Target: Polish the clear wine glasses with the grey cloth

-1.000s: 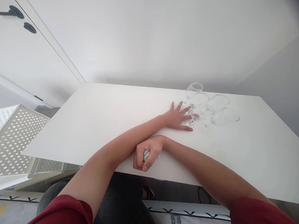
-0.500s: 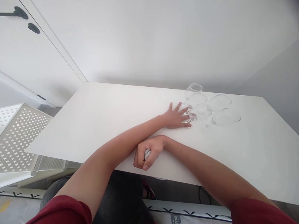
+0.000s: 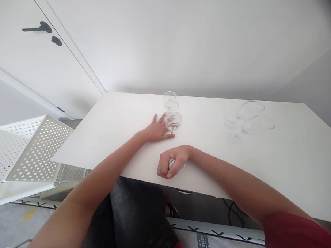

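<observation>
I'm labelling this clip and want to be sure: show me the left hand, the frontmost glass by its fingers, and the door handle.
Left hand [image 3: 155, 132]: head view, back of the hand.
Frontmost glass [image 3: 173, 121]: head view, bowl.
Door handle [image 3: 36, 29]: head view, lever.

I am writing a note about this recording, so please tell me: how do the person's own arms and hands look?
The left hand and right hand wear no gloves, and no ring, watch or bracelet can be seen. The right arm comes out of a dark red short sleeve. On the left arm, hardly any sleeve shows at the picture's edge.
</observation>
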A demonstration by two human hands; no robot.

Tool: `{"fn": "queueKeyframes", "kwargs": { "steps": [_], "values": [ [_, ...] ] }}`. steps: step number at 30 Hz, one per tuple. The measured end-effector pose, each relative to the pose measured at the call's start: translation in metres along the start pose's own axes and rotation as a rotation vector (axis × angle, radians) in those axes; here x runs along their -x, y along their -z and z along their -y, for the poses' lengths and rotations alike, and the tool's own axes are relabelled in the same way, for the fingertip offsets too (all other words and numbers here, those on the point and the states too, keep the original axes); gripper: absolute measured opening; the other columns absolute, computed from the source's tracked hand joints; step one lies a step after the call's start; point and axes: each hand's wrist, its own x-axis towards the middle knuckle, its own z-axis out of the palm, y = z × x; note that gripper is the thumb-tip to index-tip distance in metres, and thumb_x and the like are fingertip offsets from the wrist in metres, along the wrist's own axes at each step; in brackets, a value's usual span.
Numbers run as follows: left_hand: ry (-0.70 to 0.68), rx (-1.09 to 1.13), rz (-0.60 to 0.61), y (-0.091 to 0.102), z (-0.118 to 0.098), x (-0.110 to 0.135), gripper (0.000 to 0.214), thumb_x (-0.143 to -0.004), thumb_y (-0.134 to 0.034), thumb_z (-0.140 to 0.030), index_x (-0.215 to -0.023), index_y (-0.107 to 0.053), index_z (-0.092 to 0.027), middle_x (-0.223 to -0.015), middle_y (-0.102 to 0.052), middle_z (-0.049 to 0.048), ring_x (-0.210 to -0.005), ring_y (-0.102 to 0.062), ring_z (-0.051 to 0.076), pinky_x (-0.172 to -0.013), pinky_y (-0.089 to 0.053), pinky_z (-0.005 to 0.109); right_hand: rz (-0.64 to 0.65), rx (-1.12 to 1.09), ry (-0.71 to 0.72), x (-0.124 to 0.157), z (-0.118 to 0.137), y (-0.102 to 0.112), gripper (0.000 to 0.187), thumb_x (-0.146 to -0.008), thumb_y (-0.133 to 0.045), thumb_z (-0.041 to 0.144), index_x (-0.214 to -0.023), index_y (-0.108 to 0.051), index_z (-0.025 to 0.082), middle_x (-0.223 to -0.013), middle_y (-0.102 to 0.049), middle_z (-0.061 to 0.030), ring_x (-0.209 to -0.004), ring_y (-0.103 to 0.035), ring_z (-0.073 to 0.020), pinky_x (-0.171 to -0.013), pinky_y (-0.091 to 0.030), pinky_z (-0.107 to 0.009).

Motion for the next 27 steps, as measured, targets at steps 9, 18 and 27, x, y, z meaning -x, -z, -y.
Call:
{"fn": "queueKeyframes", "kwargs": {
  "steps": [9, 18, 27],
  "values": [
    [0.084, 0.024, 0.012, 0.017, 0.049, 0.067, 0.077, -0.107, -0.032, -0.076, -0.174, -0.033, -0.038, -0.188, -0.008, -0.0011, -0.176, 0.000, 0.036, -0.139, 0.005, 0.066, 0.008, 0.014, -0.004, 0.002, -0.002, 0.003, 0.041, -0.098, -0.080, 0.043, -0.071, -0.061, 0.020, -0.074, -0.053, -0.0005, -0.067, -0.047, -0.0147, -0.070, -0.039, -0.033],
    [0.105, 0.020, 0.000, 0.014, 0.058, 0.071, 0.079, -0.106, -0.032, -0.078, -0.175, -0.033, -0.039, -0.188, -0.003, -0.0024, -0.176, 0.002, 0.039, -0.140, 0.005, 0.067, -0.001, 0.030, -0.024, 0.003, -0.005, 0.004, 0.043, -0.097, -0.080, 0.050, -0.071, -0.063, 0.020, -0.074, -0.053, -0.0003, -0.067, -0.047, -0.0148, -0.069, -0.040, -0.033],
    [0.136, -0.002, 0.016, 0.020, 0.068, 0.084, 0.080, -0.105, -0.032, -0.079, -0.174, -0.037, -0.038, -0.188, -0.007, -0.0020, -0.176, -0.003, 0.039, -0.141, -0.001, 0.063, -0.018, 0.028, -0.013, 0.002, -0.004, 0.003, 0.048, -0.096, -0.079, 0.056, -0.070, -0.062, 0.020, -0.073, -0.053, -0.0001, -0.066, -0.047, -0.0144, -0.070, -0.041, -0.033]
  ]
}}
